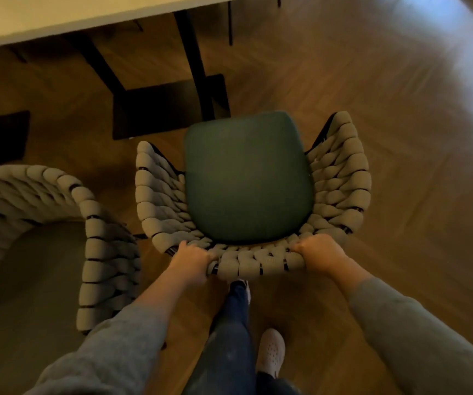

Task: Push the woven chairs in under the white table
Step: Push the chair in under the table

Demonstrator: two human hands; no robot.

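Herringbone wood floor [386, 143]; a white table [58, 21] lies beyond the fingers [303, 248]. Left hand [192, 262] and right hand [322, 255] clench the chair [340, 181] by its thick rope-woven rim.

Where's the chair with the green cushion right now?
Head view, centre: the chair stands short of the table, left hand and right hand gripping its back, second chair to its left.

Chair before the person, table ahead, second chair to the left.
Centre chair [155, 195] stands on the floor [386, 138] facing the table [58, 15], seat front near the table base plate [155, 109]. Cushion [246, 178] lies in the seat. Left hand [192, 262] and right hand [319, 255] grip the back rim, one toward each end. Second chair [101, 252] stands just beside it on the left. Shoe [271, 352] on the floor behind the centre chair.
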